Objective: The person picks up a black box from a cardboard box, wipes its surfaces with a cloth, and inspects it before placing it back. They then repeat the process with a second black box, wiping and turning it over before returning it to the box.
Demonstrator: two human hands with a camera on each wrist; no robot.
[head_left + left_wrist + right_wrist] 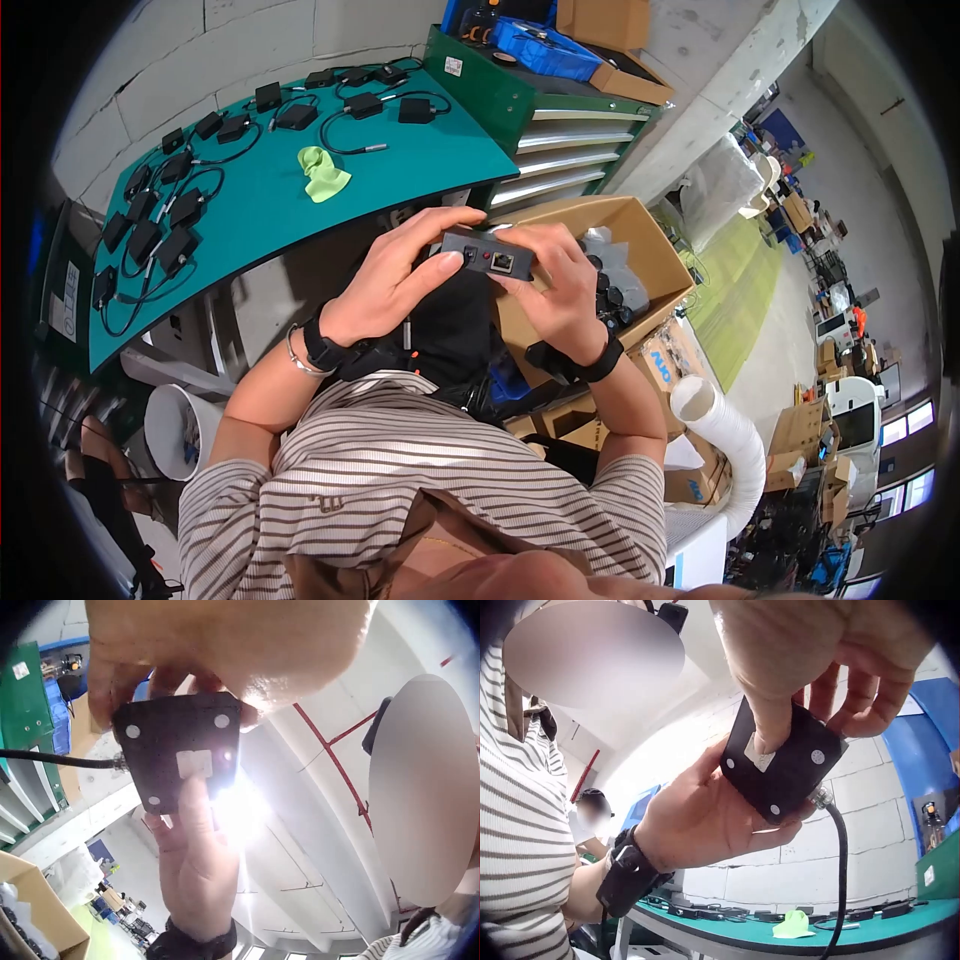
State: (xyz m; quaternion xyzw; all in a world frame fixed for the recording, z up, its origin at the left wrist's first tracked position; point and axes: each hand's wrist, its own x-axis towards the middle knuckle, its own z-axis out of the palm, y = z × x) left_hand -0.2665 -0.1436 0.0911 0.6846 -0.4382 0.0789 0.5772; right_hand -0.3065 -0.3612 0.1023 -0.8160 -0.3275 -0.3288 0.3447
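Both hands hold a small black box in front of the chest. The left hand grips its left end, and the right hand its right end. A network-type socket and a small red part show on the side facing the head camera. In the left wrist view, the box's flat face bears a white label and round pale pads, with a cable at one side. The right thumb presses on the label in the right wrist view, where the left fingers support the box.
Several black boxes with cables and a lime cloth lie on the green table. Beneath the hands stands a cardboard box with bagged items. A green drawer cabinet, a white bin and a white hose stand around.
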